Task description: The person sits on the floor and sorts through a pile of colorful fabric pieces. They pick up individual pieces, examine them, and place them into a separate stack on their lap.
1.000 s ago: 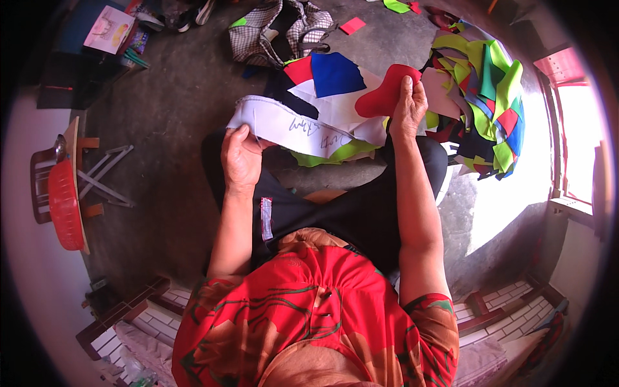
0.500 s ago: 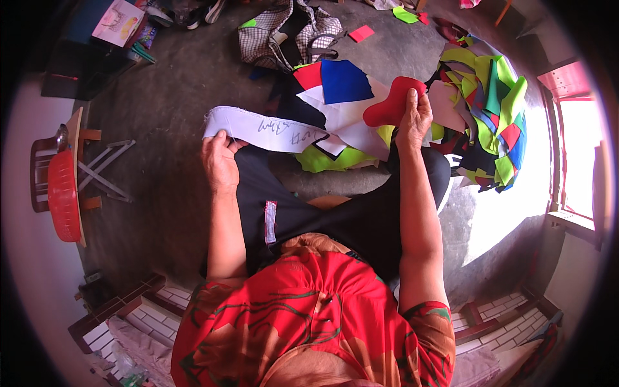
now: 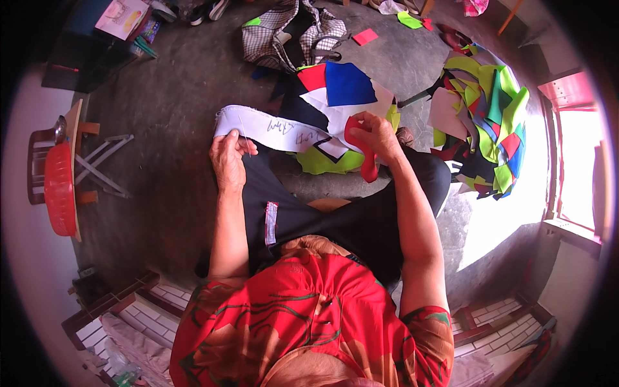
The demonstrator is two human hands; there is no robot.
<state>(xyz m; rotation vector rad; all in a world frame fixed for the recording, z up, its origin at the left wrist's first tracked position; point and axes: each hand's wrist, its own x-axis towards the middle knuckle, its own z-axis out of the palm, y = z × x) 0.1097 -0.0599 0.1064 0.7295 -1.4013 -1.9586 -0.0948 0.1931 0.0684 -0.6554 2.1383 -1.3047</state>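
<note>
My left hand (image 3: 227,160) pinches the left end of a white fabric strip (image 3: 258,126) with dark handwriting on it. The strip stretches rightward over my lap, and a thin pale line, perhaps thread, shows by the fingers. A folded red fabric scrap (image 3: 369,169) hangs from my right hand (image 3: 379,137), its fingers closed on the upper part. The red piece is close to the strip's right end; whether they touch I cannot tell. Beneath and beyond lie loose fabric scraps, including a blue piece (image 3: 348,85) and a lime-green piece (image 3: 325,162).
A tall heap of coloured scraps (image 3: 480,119) stands at the right. Beyond the nearer scraps sits a checked bag (image 3: 264,45). To the left, a red plastic basin (image 3: 59,190) rests by a folding-leg stand (image 3: 106,164). Shoes (image 3: 209,11) lie far back.
My right hand has moved left and slightly nearer, bringing the red scrap beside the strip; the scrap now hangs down. The left hand has shifted slightly right, still holding the strip.
</note>
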